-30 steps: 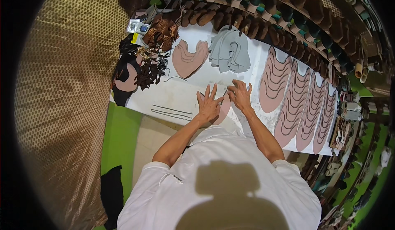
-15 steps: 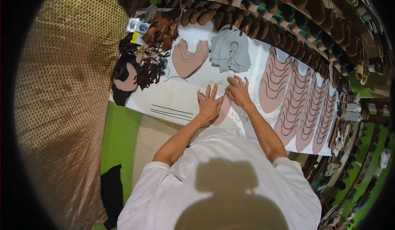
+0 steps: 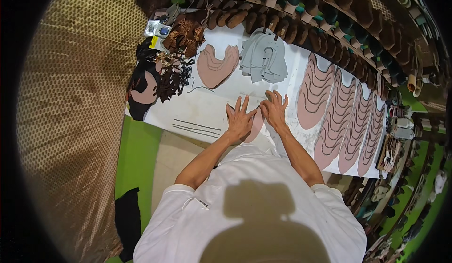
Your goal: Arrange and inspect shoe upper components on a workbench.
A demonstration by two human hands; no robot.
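Note:
A pink shoe-upper piece point(image 3: 255, 127) lies at the table's near edge, between my hands and partly covered by them. My left hand point(image 3: 239, 123) rests on its left side, fingers spread and stretched out. On the other side, my right hand point(image 3: 274, 113) brings thumb and forefinger together at the piece's upper edge, its other fingers raised. What that pinch holds is too small to make out. Several thin dark strips point(image 3: 195, 128) lie side by side to the left of my left hand.
On the white table point(image 3: 226, 104), rows of overlapping pink upper pieces point(image 3: 314, 98) lie at right. Stacked pink pieces point(image 3: 216, 67) and grey pieces point(image 3: 256, 58) lie farther back. Brown scraps point(image 3: 172, 81) crowd the left end. Racks of shoe lasts point(image 3: 325, 44) line the back.
My right hand has turned slightly and shifted a little, its raised fingers now more upright. My left hand stays on the pink piece almost unmoved.

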